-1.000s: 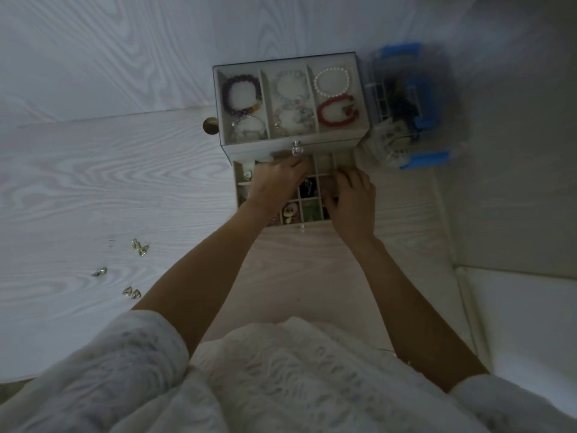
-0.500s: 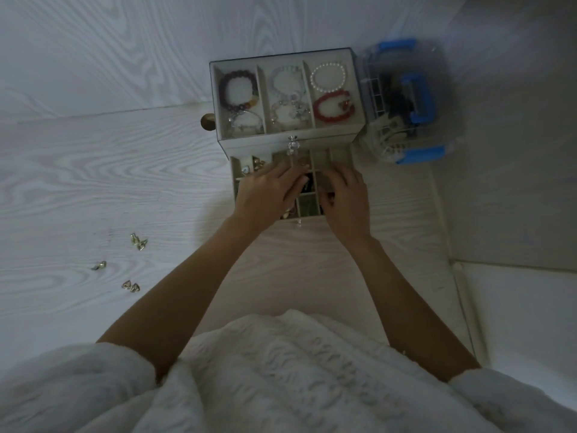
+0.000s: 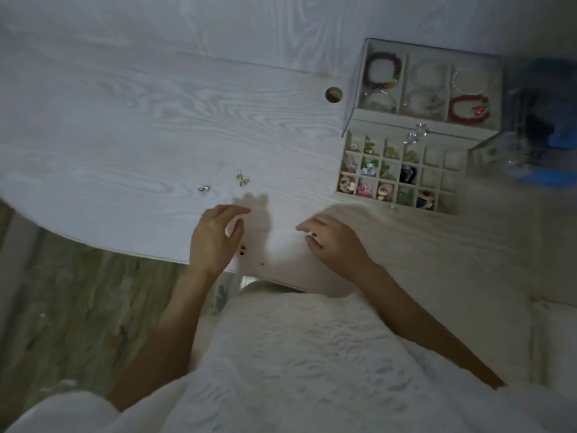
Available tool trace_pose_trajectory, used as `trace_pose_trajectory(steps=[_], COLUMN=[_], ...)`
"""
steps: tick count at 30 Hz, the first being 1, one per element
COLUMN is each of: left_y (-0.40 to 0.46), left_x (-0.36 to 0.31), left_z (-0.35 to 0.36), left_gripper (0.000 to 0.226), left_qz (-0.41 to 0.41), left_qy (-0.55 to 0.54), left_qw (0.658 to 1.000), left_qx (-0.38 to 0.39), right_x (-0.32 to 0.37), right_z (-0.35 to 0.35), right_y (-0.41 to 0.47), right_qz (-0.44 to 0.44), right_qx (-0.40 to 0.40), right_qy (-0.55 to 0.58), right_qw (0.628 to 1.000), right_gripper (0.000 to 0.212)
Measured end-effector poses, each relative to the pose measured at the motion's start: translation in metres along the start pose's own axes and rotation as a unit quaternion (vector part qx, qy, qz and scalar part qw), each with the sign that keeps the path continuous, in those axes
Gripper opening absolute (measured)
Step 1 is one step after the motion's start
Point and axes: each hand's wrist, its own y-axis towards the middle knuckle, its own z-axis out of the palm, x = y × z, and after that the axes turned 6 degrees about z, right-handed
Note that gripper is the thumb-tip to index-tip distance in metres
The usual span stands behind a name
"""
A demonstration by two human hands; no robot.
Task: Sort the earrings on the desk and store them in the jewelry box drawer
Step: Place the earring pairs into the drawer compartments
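While both hands hover loosely curled, left hand (image 3: pixel 215 237) just below gold earrings (image 3: pixel 242 179), right hand (image 3: pixel 332 242) empty, drawer (image 3: pixel 402 175) well apart.

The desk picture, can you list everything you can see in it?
desk: one, pale wood grain, fills the view
jewelry box: one, clear-sided, far right, bracelets on top
drawer: one, open, small compartments, most hold earrings
gold earrings: one small cluster, loose on the desk
silver earring: one, left of the gold ones
plastic container: one, clear with blue, right edge, blurred
left hand: one, fingers loosely curled, near desk edge
right hand: one, fingers loosely curled, near desk edge
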Motion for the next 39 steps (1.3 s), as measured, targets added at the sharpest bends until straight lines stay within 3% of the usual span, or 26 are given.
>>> trace_pose_trajectory(steps=[3, 8, 11, 17, 21, 25, 27, 34, 39], left_y=[-0.028, -0.047, -0.041, -0.036, -0.035, -0.036, -0.037, -0.032, -0.021], left_x=[0.023, 0.02, 0.016, 0.022, 0.027, 0.033, 0.036, 0.04, 0.038], left_z=[-0.002, 0.013, 0.021, 0.021, 0.02, 0.016, 0.014, 0.007, 0.005], left_gripper=[0.031, 0.044, 0.036, 0.009, 0.009, 0.017, 0.017, 0.012, 0.012], left_qz=[-0.034, -0.074, -0.089, -0.033, -0.022, -0.038, -0.038, -0.048, -0.039], left_qy=[0.015, -0.037, -0.048, -0.051, -0.031, -0.032, -0.028, -0.034, -0.016], left_qw=[0.999, 0.995, 0.994, 0.998, 0.999, 0.999, 0.999, 0.998, 0.999], left_qx=[0.016, 0.046, 0.051, 0.032, 0.014, -0.021, -0.021, 0.006, 0.034], right_x=[0.023, 0.045, 0.046, 0.058, 0.087, 0.106, 0.106, 0.092, 0.078], right_z=[0.026, 0.054, 0.057, 0.053, 0.054, 0.068, 0.074, 0.072, 0.063], right_y=[0.01, 0.029, 0.034, 0.052, 0.082, 0.106, 0.11, 0.1, 0.088], right_qz=[-0.02, -0.017, -0.005, -0.02, -0.065, -0.096, -0.101, -0.068, -0.036], right_qx=[0.057, 0.073, 0.068, 0.052, 0.043, 0.116, 0.129, 0.088, 0.044], right_qy=[-0.001, -0.013, -0.028, -0.037, -0.037, -0.101, -0.132, -0.144, -0.177], right_qw=[0.998, 0.997, 0.997, 0.998, 0.996, 0.984, 0.978, 0.983, 0.983], right_gripper=[0.03, 0.032, 0.028, 0.024, 0.026, 0.038, 0.034, 0.011, 0.012])
